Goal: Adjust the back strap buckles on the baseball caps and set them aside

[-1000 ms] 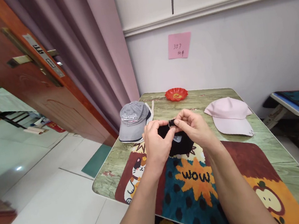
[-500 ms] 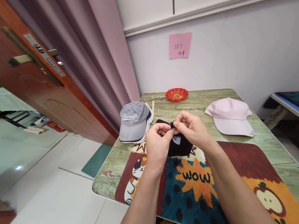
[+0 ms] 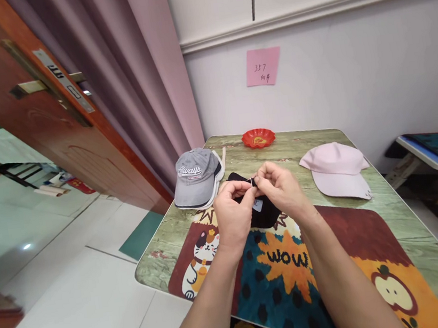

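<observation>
A black cap [image 3: 268, 215] with a pale label rests on the patterned mat [image 3: 348, 227]. Its narrow black strap [image 3: 252, 182], with a small shiny buckle, is raised between my fingertips. My left hand [image 3: 233, 213] pinches the strap's left part at the buckle between thumb and forefinger. On the other side, my right hand [image 3: 283, 190] pinches the strap's right part, close to the left fingertips. My hands hide some of the cap, and the exact strap end in each pinch is too small to tell.
A grey cap [image 3: 193, 178] with a pale one beneath it stands at the table's left. On the right lies a pink cap [image 3: 335, 170]. A red scalloped dish [image 3: 258, 138] is at the back by the wall. A wooden door [image 3: 45, 106] stands to the left.
My left hand has shifted slightly, its thumb moving right and up toward the buckle. Both hands still pinch the strap; the other caps and the dish have not moved.
</observation>
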The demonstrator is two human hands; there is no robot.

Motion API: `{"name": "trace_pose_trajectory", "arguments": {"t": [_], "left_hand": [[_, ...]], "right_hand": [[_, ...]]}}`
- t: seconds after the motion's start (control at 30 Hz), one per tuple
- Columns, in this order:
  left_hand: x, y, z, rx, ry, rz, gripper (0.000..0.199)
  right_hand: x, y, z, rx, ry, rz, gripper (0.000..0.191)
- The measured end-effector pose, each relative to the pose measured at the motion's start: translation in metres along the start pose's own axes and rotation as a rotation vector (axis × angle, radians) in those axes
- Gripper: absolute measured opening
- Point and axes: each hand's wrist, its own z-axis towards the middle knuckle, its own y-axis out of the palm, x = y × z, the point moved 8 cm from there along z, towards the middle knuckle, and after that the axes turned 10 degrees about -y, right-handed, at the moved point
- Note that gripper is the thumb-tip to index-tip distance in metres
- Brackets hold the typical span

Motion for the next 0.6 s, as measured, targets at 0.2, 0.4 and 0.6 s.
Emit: {"name": "trace_pose_trajectory", "arguments": {"t": [0.2, 0.4, 0.6], "left_hand": [[0.0079, -0.0002, -0.0028, 0.027, 0.069, 0.048, 0.007], [-0.0012, 0.0016, -0.0007, 0.012, 0.021, -0.002, 0.008], [0.0031, 0.0000, -0.0026, 0.032, 0.055, 0.046, 0.007]], "right_hand": [[0.0021, -0.0017, 0.0008, -0.011, 0.002, -0.008, 0.020], [0.0041, -0.0043, 0.0001, 0.018, 0.031, -0.024, 0.021], [0.0088, -0.0050, 0.0015, 0.039, 0.018, -0.041, 0.020]]}}
